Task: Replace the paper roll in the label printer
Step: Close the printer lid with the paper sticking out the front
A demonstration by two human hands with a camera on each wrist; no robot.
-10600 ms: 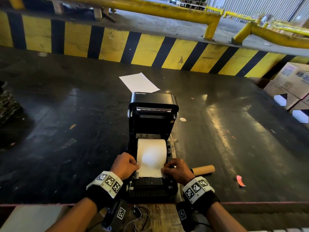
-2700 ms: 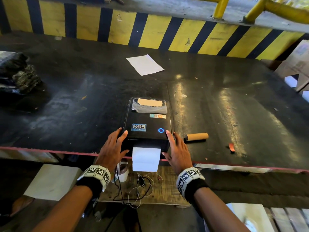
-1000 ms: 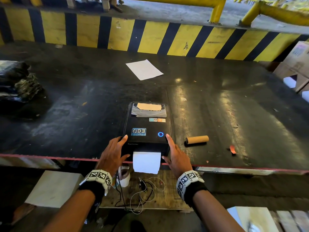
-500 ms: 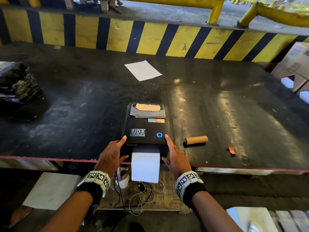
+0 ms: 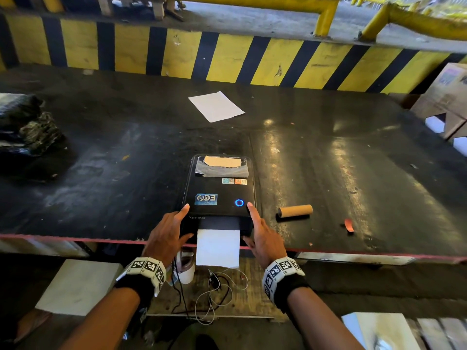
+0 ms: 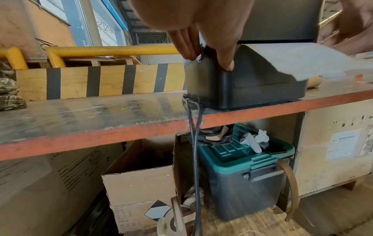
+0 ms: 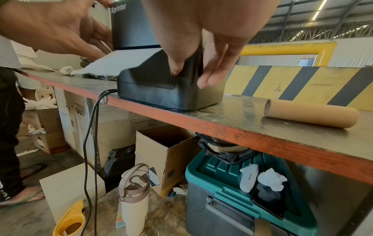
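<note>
- Left hand [image 5: 168,234]: fingers extended, flat against the left front corner of the black plastic label printer [image 5: 219,192]; nothing grasped. Left wrist view shows fingertips [image 6: 227,64] pressing the printer's side wall.
- Right hand [image 5: 262,239]: fingers straight, laid on the right front corner of the printer, index finger reaching up beside the glowing blue ring button [image 5: 239,202]; nothing grasped.
- White strip of label paper [image 5: 217,247]: comes out of the front slot between the two hands and hangs past the red front edge of the dark worktop [image 5: 101,152].
- Printer: lid closed, sits at the near edge of the worktop; black cable [image 7: 91,127] drops from its base over the edge.
- Bare brown cardboard tube core [image 5: 295,211]: lies on its side on the worktop, near the printer's right, apart from it.
- Small orange-red scrap [image 5: 349,224]: further right of the tube.
- Loose white paper sheet [image 5: 216,106]: flat on the worktop, well behind the printer.
- Yellow-and-black striped barrier [image 5: 227,56]: runs along the far side.
</note>
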